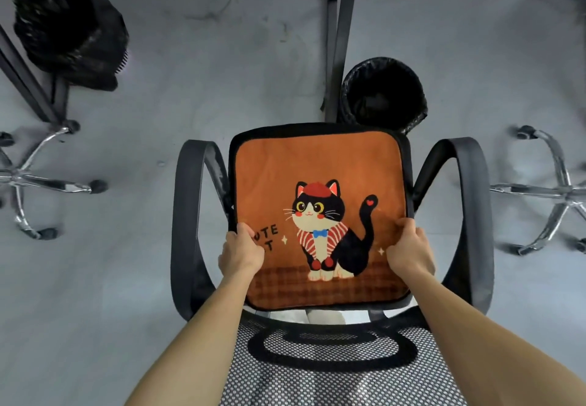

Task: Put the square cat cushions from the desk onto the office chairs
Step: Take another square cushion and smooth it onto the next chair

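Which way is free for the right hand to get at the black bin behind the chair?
Probably none yet: the right hand grips the cat cushion, and the chair's armrest stands between it and the bin.

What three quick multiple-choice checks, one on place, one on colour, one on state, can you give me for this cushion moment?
1. Where is the cat cushion?
A. on the desk
B. on the office chair's seat, between its armrests
C. on the floor

2. What is the cushion's main colour?
A. orange
B. green
C. blue

3. What are the hands doing?
A. both hang free
B. only the right touches the cushion
C. each holds a side edge of the cushion

Answers:
1 B: the cushion lies between the armrests of the office chair.
2 A: orange cloth surrounds the black-and-white cat.
3 C: the left hand pinches the left edge and the right hand the right edge.
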Action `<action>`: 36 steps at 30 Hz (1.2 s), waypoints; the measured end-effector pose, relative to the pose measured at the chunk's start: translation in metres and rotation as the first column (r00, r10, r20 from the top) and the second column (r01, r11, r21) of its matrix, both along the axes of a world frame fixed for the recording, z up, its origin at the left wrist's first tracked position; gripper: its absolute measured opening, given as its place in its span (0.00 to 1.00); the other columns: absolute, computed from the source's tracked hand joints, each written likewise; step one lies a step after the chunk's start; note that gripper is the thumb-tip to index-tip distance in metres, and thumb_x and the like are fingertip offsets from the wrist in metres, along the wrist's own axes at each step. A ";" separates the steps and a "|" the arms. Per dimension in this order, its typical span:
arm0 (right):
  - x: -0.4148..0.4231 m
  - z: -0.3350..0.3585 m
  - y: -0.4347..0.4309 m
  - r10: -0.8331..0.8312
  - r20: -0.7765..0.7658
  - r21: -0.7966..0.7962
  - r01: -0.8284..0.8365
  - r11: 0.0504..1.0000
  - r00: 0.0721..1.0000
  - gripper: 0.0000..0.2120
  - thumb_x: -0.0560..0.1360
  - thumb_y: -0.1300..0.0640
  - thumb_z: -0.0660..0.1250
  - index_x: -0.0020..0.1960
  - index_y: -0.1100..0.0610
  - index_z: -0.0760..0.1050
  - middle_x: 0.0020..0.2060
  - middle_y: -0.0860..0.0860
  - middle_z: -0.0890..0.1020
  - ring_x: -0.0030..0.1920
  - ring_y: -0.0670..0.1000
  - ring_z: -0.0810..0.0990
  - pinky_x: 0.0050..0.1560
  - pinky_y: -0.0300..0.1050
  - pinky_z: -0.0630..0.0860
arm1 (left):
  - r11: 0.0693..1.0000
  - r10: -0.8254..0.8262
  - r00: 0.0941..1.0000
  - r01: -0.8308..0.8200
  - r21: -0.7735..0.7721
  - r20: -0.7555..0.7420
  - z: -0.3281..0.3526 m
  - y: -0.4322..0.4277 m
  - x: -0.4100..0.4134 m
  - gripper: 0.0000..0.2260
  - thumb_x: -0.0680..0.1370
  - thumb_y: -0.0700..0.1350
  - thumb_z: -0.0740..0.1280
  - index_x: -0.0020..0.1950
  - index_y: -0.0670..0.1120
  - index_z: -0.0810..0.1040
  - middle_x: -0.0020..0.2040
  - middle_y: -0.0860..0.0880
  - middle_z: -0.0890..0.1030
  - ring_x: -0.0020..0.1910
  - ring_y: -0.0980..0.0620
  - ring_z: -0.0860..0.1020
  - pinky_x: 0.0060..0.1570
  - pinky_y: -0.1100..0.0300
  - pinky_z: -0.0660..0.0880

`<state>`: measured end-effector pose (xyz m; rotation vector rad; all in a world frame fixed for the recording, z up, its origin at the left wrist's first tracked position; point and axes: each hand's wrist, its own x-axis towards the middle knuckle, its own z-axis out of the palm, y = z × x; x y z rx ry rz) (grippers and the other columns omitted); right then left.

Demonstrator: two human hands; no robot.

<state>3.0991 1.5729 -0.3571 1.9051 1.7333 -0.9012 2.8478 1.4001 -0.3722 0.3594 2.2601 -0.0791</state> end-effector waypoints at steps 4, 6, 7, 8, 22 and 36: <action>-0.012 0.010 0.006 0.090 0.121 0.029 -0.094 0.995 0.989 0.23 0.76 0.59 0.61 0.71 0.55 0.66 0.70 0.56 0.65 0.66 0.60 0.67 0.57 0.57 0.75 | 0.989 -0.147 0.985 0.145 -0.022 -0.094 0.012 0.015 -0.007 0.09 0.78 0.43 0.65 0.58 0.52 0.74 0.72 0.44 0.62 0.66 0.41 0.67 0.60 0.45 0.72; -0.025 0.016 0.016 0.185 0.142 0.057 -0.195 0.979 0.972 0.21 0.77 0.58 0.60 0.69 0.57 0.66 0.71 0.56 0.65 0.68 0.60 0.65 0.57 0.56 0.74 | 0.961 -0.259 0.947 0.272 0.046 -0.191 0.017 0.031 -0.012 0.09 0.78 0.44 0.65 0.58 0.50 0.75 0.76 0.44 0.59 0.69 0.41 0.66 0.63 0.45 0.70; -0.034 0.018 0.025 0.230 0.130 0.068 -0.240 0.968 0.964 0.19 0.77 0.57 0.60 0.67 0.57 0.67 0.69 0.56 0.67 0.67 0.60 0.66 0.57 0.56 0.73 | 0.938 -0.310 0.925 0.335 0.085 -0.221 0.019 0.043 -0.016 0.10 0.79 0.45 0.65 0.60 0.50 0.76 0.76 0.44 0.60 0.70 0.42 0.66 0.63 0.46 0.70; -0.044 0.019 0.034 0.266 0.111 0.072 -0.275 0.959 0.957 0.17 0.78 0.57 0.60 0.66 0.57 0.67 0.67 0.57 0.69 0.66 0.60 0.66 0.57 0.56 0.73 | 0.914 -0.354 0.906 0.388 0.121 -0.233 0.020 0.056 -0.019 0.12 0.79 0.46 0.65 0.62 0.50 0.75 0.76 0.45 0.61 0.71 0.43 0.66 0.65 0.46 0.70; -0.110 -0.073 0.117 0.543 -0.034 0.272 -0.515 0.813 0.839 0.28 0.82 0.36 0.41 0.81 0.38 0.46 0.82 0.46 0.43 0.80 0.48 0.37 0.79 0.58 0.39 | 0.748 -0.545 0.769 0.626 0.221 -0.335 -0.070 0.140 -0.070 0.28 0.81 0.67 0.45 0.79 0.65 0.43 0.82 0.51 0.43 0.80 0.46 0.41 0.77 0.40 0.43; -0.108 -0.090 0.119 0.282 0.040 0.301 -0.281 0.911 0.959 0.40 0.76 0.26 0.40 0.82 0.44 0.40 0.81 0.51 0.39 0.80 0.52 0.35 0.77 0.61 0.35 | 0.837 -0.423 0.820 0.517 0.181 -0.385 -0.086 0.116 -0.087 0.32 0.79 0.69 0.41 0.81 0.59 0.39 0.81 0.47 0.37 0.79 0.45 0.36 0.76 0.39 0.38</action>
